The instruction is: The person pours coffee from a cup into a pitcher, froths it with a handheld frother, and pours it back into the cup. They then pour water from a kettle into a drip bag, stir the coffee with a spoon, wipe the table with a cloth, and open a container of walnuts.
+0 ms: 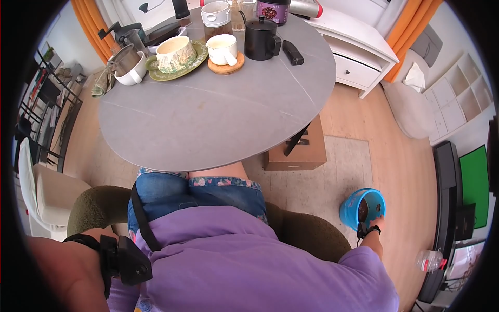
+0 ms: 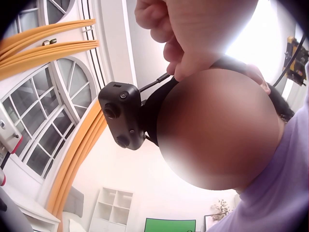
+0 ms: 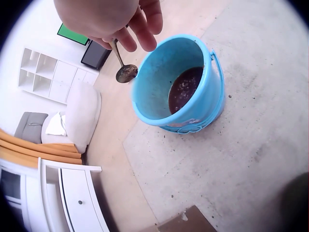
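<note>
My right hand holds a spoon by its handle, over the floor at my right. Dark residue coats the spoon's bowl, which overlaps the rim of a blue bucket in the right wrist view. Dark brown liquid with bits lies in the bucket. In the head view the right hand is at the bucket's near side. My left hand is raised beside my head, fingers curled, close by the head-worn camera. Only the left forearm shows in the head view.
The grey oval table ahead bears a white cup, a black pot, a patterned cup on a green plate and other ware. A cardboard box stands under it. A plastic bottle lies right of the bucket.
</note>
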{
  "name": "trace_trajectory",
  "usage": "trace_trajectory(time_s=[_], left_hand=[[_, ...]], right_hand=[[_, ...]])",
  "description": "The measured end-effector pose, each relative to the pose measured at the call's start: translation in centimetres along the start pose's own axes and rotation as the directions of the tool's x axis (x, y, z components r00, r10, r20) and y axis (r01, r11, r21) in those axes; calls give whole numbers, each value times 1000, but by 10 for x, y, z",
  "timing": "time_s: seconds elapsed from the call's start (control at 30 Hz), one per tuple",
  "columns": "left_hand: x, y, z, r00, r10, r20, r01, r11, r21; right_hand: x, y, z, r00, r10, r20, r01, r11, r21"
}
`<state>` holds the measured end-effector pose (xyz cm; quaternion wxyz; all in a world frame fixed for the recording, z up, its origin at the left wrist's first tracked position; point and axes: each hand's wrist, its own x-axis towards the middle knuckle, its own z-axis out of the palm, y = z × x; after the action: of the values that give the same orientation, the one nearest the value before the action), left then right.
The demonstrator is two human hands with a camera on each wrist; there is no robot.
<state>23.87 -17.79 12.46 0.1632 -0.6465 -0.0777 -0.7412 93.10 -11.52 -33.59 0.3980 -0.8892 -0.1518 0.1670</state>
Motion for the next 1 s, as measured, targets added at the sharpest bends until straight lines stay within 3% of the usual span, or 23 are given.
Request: trace_trajectory(time_s=[0.2, 0.4, 0.5, 0.53, 0.57, 0.6, 0.63, 0.67, 0.73, 0.77, 0.8, 0.83, 0.87, 0.97, 1.0], left_hand=[[4, -3, 2, 993, 110, -44, -110, 994, 6], [12, -10, 6, 974, 204, -96, -204, 979, 11], [13, -11, -12, 996, 83, 39, -91, 966, 243], [11, -8, -24, 996, 29, 79, -52, 949, 312], [6, 7, -66, 993, -35, 117, -11, 929, 371], [3, 17, -106, 983, -102, 154, 27, 904, 428], [3, 12, -105, 968, -168, 187, 56, 870, 490], [6, 10, -103, 945, -147, 291, -51, 816, 576], [-4, -2, -99, 968, -138, 209, -10, 812, 583], [-8, -7, -97, 984, -129, 126, 31, 810, 585], [-3, -3, -96, 967, -196, 162, 11, 668, 744], [-4, -7, -91, 969, -190, 158, 10, 669, 743], [-5, -14, -86, 971, -180, 158, -4, 646, 763], [-3, -24, -91, 968, -160, 194, -57, 612, 789], [-3, -26, -95, 945, -246, 216, -21, 611, 791]], right_hand=[[-3, -9, -7, 983, 164, -80, -148, 974, 170], [-21, -24, -20, 963, 268, -35, -246, 923, 296], [11, -9, -20, 945, 327, 2, -309, 891, 334], [17, -8, -19, 968, 248, 34, -248, 930, 272], [18, -2, -28, 981, 182, 63, -191, 959, 209], [18, -2, -38, 970, 204, 135, -237, 921, 310], [17, -10, -43, 955, 207, 213, -279, 870, 406], [11, -20, -42, 955, 210, 209, -280, 869, 407], [-19, -54, -46, 905, 305, 296, -424, 600, 678], [-33, -75, -48, 907, 302, 294, -421, 598, 682], [-48, -98, -51, 921, 251, 298, -390, 581, 715], [-56, -111, -52, 933, 198, 300, -359, 562, 745], [-5, -92, -44, 951, 131, 281, -306, 535, 787], [-19, -172, -40, 923, -138, 358, -267, 437, 859], [-18, -199, -36, 898, -220, 381, -265, 421, 868]])
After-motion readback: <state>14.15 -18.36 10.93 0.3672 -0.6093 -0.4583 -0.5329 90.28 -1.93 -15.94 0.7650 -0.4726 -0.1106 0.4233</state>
